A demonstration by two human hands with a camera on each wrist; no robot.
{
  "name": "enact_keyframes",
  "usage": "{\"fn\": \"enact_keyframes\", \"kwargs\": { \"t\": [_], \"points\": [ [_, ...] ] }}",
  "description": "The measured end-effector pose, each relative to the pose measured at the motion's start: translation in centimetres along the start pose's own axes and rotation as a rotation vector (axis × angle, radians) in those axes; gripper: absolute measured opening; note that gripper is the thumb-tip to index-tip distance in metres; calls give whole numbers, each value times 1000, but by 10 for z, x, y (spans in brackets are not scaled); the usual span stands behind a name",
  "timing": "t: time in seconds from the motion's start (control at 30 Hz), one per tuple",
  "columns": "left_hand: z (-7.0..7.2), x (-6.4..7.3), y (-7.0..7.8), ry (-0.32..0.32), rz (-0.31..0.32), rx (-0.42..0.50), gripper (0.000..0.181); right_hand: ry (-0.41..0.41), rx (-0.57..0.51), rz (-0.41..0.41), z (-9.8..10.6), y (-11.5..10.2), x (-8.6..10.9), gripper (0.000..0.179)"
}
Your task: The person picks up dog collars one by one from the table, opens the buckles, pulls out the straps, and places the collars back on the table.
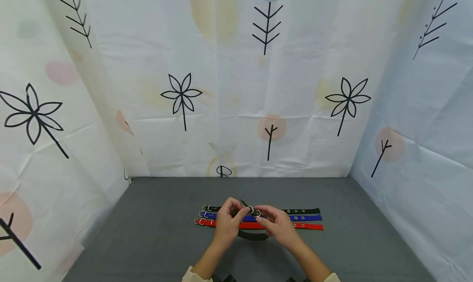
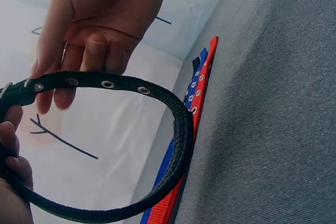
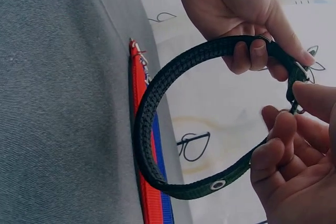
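Note:
Both hands hold a dark green pet collar, bent into a round loop above the table. It has a padded lining and a strap with metal eyelets. At the buckle, my left hand grips the band with thumb and fingers. My right hand pinches the strap close beside that buckle. In the right wrist view, the strap's end lies between the right thumb and fingers, mostly covered by them. The loop's lower part hangs toward me, below the hands.
Behind the hands, a red collar, a blue collar and a dark collar lie flat in parallel, buckles to the left. They rest on a grey cloth-covered table. Patterned white curtains enclose its back and sides.

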State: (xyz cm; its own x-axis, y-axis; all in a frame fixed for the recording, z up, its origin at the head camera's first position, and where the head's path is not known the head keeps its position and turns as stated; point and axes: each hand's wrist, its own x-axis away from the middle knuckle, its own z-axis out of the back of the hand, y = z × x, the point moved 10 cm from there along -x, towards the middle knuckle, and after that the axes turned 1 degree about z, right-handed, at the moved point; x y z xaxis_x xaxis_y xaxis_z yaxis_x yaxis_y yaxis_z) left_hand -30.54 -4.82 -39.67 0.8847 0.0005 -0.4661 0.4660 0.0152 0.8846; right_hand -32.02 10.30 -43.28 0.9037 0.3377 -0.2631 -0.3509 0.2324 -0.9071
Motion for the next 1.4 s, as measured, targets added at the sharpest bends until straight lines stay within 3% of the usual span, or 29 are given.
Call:
{"fn": "enact_keyframes", "kwargs": {
  "t": [0.23, 0.53, 0.93, 1.23, 1.4],
  "points": [
    [-1, 0, -3, 0, 4, 12, 18, 13, 8, 53, -1, -4, 2, 27],
    [-3, 0, -2, -20, -6, 21, 18, 125, 48, 111, 7, -6, 3, 22],
    [-5, 1, -1, -45, -6, 29, 17, 187, 152, 37, 10, -5, 2, 17],
    [-4, 2, -1, -60, 7, 41, 17, 188, 185, 76, 10, -8, 3, 10],
    [-3, 1, -1, -63, 11, 44, 17, 200, 248, 86, 11, -10, 3, 18]
  ]
}}
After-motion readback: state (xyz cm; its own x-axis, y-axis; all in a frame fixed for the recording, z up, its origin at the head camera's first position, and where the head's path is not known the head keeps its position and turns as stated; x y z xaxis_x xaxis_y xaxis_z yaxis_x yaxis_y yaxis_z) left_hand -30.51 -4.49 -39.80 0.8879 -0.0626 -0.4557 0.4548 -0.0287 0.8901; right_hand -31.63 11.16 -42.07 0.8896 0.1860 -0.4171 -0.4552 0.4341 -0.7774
